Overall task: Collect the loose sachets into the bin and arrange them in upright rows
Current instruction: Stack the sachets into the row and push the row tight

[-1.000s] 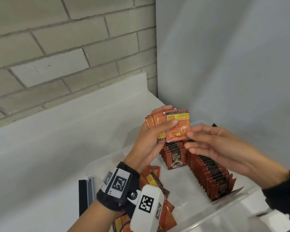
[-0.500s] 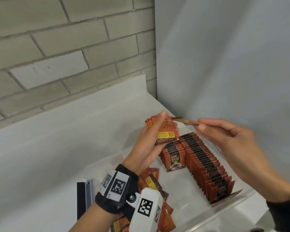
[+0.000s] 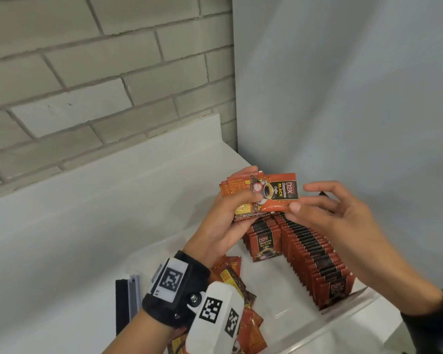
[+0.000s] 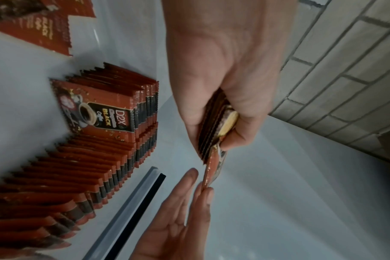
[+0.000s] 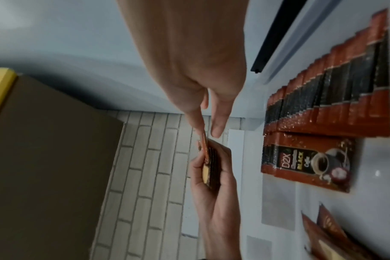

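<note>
Head camera looks down at the clear plastic bin (image 3: pixel 348 325); both wrist cameras look closely along the fingers, sharing its upright red-brown sachet rows (image 4: pixel 114 140)

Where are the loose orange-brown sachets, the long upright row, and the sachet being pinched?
Loose orange-brown foil sachets (image 3: pixel 251 325), head view: topmost wrapper.
Long upright sachet row (image 3: pixel 317 254), head view: mid-row tops.
Pinched D2X sachet (image 3: pixel 279 191), head view: printed front.
</note>
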A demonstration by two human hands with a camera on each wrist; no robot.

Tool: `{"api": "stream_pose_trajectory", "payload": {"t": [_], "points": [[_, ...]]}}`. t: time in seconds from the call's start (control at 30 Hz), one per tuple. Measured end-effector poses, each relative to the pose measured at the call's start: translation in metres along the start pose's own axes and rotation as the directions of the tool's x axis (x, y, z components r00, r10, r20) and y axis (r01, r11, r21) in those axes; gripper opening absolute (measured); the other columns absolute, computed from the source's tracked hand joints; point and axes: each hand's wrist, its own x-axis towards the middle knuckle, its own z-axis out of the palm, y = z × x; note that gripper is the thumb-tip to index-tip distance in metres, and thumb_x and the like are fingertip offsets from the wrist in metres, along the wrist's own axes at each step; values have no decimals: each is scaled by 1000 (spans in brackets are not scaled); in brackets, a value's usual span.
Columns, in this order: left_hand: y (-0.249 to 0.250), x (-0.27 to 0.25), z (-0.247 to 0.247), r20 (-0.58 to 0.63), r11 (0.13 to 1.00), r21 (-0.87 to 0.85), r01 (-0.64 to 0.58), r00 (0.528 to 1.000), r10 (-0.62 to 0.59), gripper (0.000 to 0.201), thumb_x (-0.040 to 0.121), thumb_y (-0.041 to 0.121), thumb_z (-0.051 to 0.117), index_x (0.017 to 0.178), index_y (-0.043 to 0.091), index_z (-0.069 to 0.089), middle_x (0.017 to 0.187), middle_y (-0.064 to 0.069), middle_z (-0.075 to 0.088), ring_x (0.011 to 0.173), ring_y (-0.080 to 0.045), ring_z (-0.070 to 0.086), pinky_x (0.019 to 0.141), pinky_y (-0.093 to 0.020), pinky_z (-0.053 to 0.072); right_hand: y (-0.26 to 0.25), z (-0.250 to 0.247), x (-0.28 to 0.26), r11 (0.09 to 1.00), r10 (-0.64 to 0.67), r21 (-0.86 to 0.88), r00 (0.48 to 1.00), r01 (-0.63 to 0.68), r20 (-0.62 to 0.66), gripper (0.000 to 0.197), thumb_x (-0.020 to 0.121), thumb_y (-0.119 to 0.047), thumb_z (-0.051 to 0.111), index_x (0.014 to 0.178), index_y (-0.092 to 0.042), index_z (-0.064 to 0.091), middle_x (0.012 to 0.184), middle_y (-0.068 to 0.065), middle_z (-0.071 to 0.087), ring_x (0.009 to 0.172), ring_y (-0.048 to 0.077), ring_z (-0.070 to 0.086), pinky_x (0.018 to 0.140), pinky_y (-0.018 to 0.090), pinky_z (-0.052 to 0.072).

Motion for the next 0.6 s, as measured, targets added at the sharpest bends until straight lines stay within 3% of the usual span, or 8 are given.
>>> {"api": "stream_pose_trajectory", "payload": {"t": [0.13,0.27,0.37,0.47,0.53,0.6], "points": [[2,-1,1,18,1000,-3,-19,1000,19,47,73,-5,64,115,17,63,110,-12,69,97,-24,69,81,-32,57,-4,0,4,967,170,171,979,-187,108,35,74,-6,66,108,0,63,97,18,73,88,23,73,72,22,58],[3,-1,5,-24,998,-49,-33,999,32,41,78,2,64,116,15,61,116,-15,66,101,-27,66,85,-35,54,-11,-8,14,971,207,95,972,-217,111,26,70,-5,67,95,1,67,82,15,73,70,17,72,62,19,57],[5,0,5,-83,994,-86,-71,995,64,22,80,13,64,101,15,68,102,-11,68,95,-22,66,82,-32,56,-18,-14,22,977,210,-53,967,-204,141,28,67,-6,70,95,1,68,76,14,72,63,15,70,58,17,56],[6,2,0,-215,986,-103,-132,971,107,26,80,12,64,106,9,62,94,-10,65,87,-20,64,80,-29,56,-25,-15,27,939,210,-314,958,-141,198,19,73,-5,72,91,-1,71,75,15,72,61,16,69,58,17,56],[6,2,0,-252,983,-112,-148,961,116,20,83,9,61,103,7,62,96,-11,65,90,-21,63,86,-32,53,-27,-10,31,841,193,-539,950,-32,245,9,79,-5,72,88,-6,72,72,12,73,61,16,69,59,17,56],[6,1,2,-266,978,-128,-162,956,124,14,86,7,59,99,9,63,94,-11,66,92,-22,63,91,-34,50,-22,-3,37,671,174,-734,940,104,293,6,82,-10,73,83,-15,73,65,4,72,57,12,68,58,16,54]]}}
